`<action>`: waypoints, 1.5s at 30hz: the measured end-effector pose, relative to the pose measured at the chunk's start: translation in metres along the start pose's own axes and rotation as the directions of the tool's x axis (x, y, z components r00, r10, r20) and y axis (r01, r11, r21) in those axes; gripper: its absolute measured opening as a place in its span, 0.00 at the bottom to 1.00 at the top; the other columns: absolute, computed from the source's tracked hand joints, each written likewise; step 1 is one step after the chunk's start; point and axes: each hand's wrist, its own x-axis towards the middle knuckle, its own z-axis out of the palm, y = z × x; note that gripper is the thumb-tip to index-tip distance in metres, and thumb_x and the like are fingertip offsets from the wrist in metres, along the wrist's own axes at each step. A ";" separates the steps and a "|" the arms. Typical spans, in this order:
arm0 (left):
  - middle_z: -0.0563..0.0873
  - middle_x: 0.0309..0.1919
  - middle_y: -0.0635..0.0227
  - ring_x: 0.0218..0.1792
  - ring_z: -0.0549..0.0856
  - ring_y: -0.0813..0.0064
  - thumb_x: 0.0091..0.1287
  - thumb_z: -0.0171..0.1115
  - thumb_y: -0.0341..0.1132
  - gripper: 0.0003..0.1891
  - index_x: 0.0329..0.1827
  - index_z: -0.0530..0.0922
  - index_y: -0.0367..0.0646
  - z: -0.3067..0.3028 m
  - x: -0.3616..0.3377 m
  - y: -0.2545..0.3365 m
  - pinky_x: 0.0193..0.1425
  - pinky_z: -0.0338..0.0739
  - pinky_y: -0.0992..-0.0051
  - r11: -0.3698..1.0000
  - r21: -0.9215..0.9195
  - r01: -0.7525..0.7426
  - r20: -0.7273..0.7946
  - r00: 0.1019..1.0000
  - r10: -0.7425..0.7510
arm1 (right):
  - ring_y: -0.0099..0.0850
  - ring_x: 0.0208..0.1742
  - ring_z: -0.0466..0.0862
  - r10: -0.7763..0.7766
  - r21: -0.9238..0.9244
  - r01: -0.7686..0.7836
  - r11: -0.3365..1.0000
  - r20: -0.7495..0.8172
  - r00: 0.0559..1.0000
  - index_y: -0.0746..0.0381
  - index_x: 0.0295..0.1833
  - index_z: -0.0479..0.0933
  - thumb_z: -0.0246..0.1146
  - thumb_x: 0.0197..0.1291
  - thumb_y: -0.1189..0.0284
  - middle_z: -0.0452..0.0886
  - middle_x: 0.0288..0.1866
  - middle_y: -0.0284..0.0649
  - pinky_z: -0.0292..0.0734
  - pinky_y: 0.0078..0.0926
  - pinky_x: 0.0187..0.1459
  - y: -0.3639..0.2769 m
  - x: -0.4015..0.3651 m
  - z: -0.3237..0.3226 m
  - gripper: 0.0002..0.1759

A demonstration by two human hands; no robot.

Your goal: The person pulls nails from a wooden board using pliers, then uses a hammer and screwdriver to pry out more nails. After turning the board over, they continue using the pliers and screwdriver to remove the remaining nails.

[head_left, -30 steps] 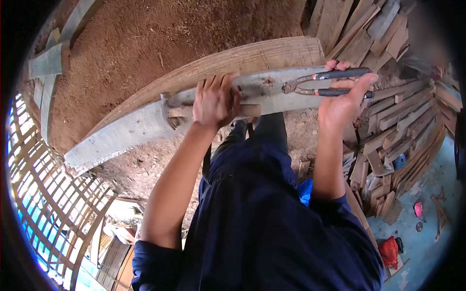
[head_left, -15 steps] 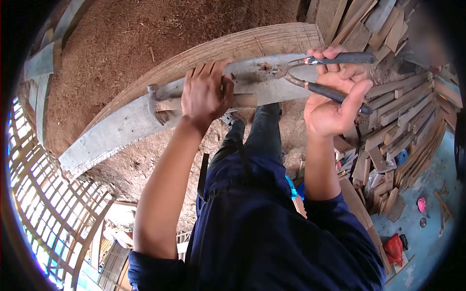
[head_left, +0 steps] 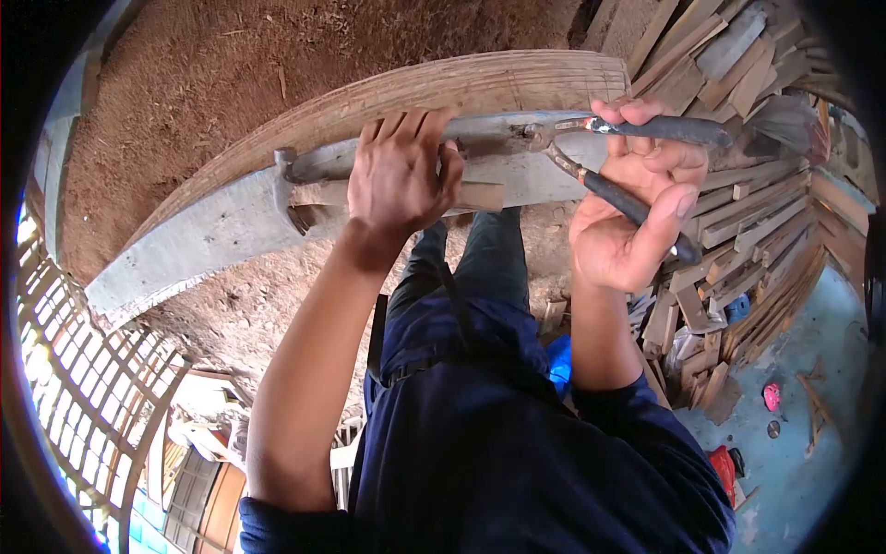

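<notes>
Starting at the left edge, a woven lattice (head_left: 83,369) of thin slats lets daylight through. Next to it begins the grey plank (head_left: 203,231), weathered and rough. Its long axis runs from lower left up to the right, in front of the person's legs. Behind it, in line with it, stands a brown board (head_left: 480,88) with fine saw ridges, and past that lies loose reddish sawdust (head_left: 231,83). A short pale wooden strip (head_left: 318,194) lies flat against the plank's face, parallel to it.

The left hand (head_left: 397,180) is clamped over the plank's upper edge, fingers hooked on top and the thumb by the strip.

To its right, the metal pincers (head_left: 600,185) rest with their head on the plank, pointing left. Their dark handles are spread apart and trail to the right. The right hand (head_left: 628,222) grips them: the fingers curl round the upper handle, and the palm and thumb press the lower one.

Farthest right, stacked wood offcuts (head_left: 766,222) slope down towards a blue floor (head_left: 812,443).
</notes>
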 end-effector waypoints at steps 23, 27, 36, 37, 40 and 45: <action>0.87 0.38 0.59 0.43 0.85 0.59 0.63 0.60 0.39 0.15 0.49 0.82 0.41 0.006 -0.003 -0.003 0.50 0.76 0.61 0.998 0.037 0.057 -0.044 0.997 -0.055 | 0.48 0.52 0.77 -0.141 -0.187 0.179 0.966 0.198 0.970 0.65 0.50 0.67 0.48 0.70 0.63 0.73 0.53 0.62 0.74 0.59 0.60 -0.001 0.004 0.005 0.15; 0.88 0.44 0.55 0.47 0.85 0.54 0.63 0.59 0.36 0.18 0.55 0.82 0.41 0.001 -0.004 0.000 0.55 0.76 0.59 0.995 0.017 0.095 0.026 0.995 -0.096 | 0.42 0.53 0.75 -0.122 -0.166 0.156 0.974 0.199 0.972 0.63 0.49 0.66 0.55 0.69 0.62 0.73 0.53 0.58 0.73 0.51 0.62 -0.002 0.004 0.010 0.15; 0.87 0.39 0.60 0.44 0.85 0.60 0.64 0.60 0.39 0.16 0.50 0.83 0.41 0.006 -0.005 -0.002 0.52 0.77 0.61 0.996 0.047 0.080 -0.014 0.997 -0.079 | 0.47 0.53 0.76 -0.125 -0.222 0.166 0.961 0.188 0.974 0.64 0.50 0.66 0.49 0.67 0.67 0.72 0.54 0.62 0.72 0.60 0.63 0.002 0.000 0.019 0.13; 0.87 0.39 0.60 0.44 0.85 0.60 0.64 0.60 0.39 0.16 0.50 0.83 0.41 0.007 -0.005 -0.002 0.52 0.77 0.61 0.996 0.052 0.076 -0.024 0.997 -0.075 | 0.47 0.54 0.75 -0.113 -0.222 0.152 0.963 0.181 0.977 0.64 0.50 0.66 0.49 0.67 0.67 0.72 0.54 0.61 0.71 0.60 0.64 0.002 0.001 0.020 0.13; 0.87 0.40 0.60 0.45 0.85 0.60 0.64 0.60 0.40 0.16 0.51 0.82 0.41 0.008 -0.006 -0.003 0.52 0.77 0.61 0.996 0.046 0.076 -0.037 0.997 -0.075 | 0.47 0.54 0.75 -0.092 -0.200 0.133 0.971 0.202 0.975 0.64 0.50 0.66 0.52 0.66 0.68 0.71 0.54 0.61 0.72 0.58 0.63 0.003 0.005 0.021 0.13; 0.88 0.44 0.56 0.46 0.86 0.56 0.63 0.61 0.36 0.17 0.54 0.83 0.41 0.001 -0.003 0.002 0.54 0.77 0.60 0.993 0.023 0.118 0.008 0.993 -0.119 | 0.46 0.55 0.74 -0.033 -0.081 0.062 0.995 0.320 0.947 0.59 0.51 0.68 0.58 0.60 0.68 0.72 0.56 0.58 0.70 0.59 0.62 0.001 0.001 0.012 0.15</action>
